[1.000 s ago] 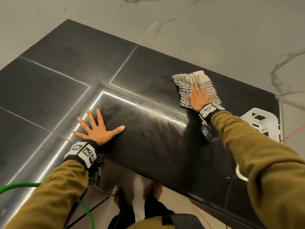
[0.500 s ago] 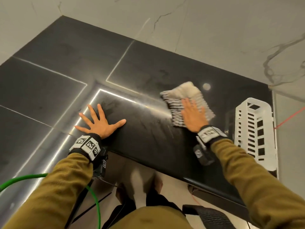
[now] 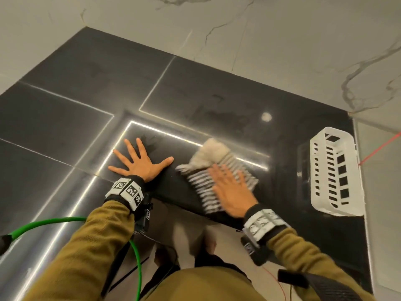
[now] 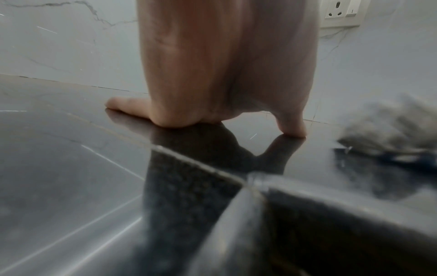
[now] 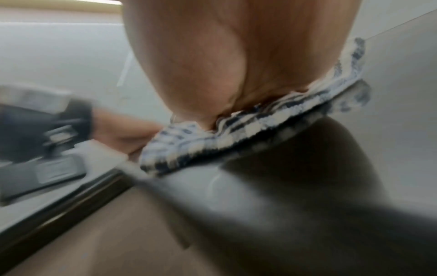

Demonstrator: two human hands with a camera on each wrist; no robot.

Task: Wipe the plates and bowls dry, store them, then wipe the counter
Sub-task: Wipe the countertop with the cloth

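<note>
A checked blue-and-white cloth (image 3: 208, 170) lies flat on the glossy black counter (image 3: 217, 105) near its front edge. My right hand (image 3: 230, 187) presses down on the cloth with straight fingers; it is motion-blurred. The right wrist view shows my palm (image 5: 236, 65) on the cloth (image 5: 236, 134). My left hand (image 3: 141, 164) lies flat on the counter with fingers spread, just left of the cloth. In the left wrist view the heel of my left hand (image 4: 212, 74) rests on the counter (image 4: 71, 149) and the cloth (image 4: 392, 127) is blurred at the right. No plates or bowls are in view.
A white slotted plastic basket (image 3: 334, 172) stands on the counter at the right end. Marble-look walls (image 3: 260, 40) border the counter at the back and right. A wall socket (image 4: 340, 13) sits above the counter. A green hose (image 3: 65, 222) loops at the lower left.
My right hand has dragged the cloth from the back of the counter toward the front edge and leftward, close to my left hand. The left hand stayed planted.
</note>
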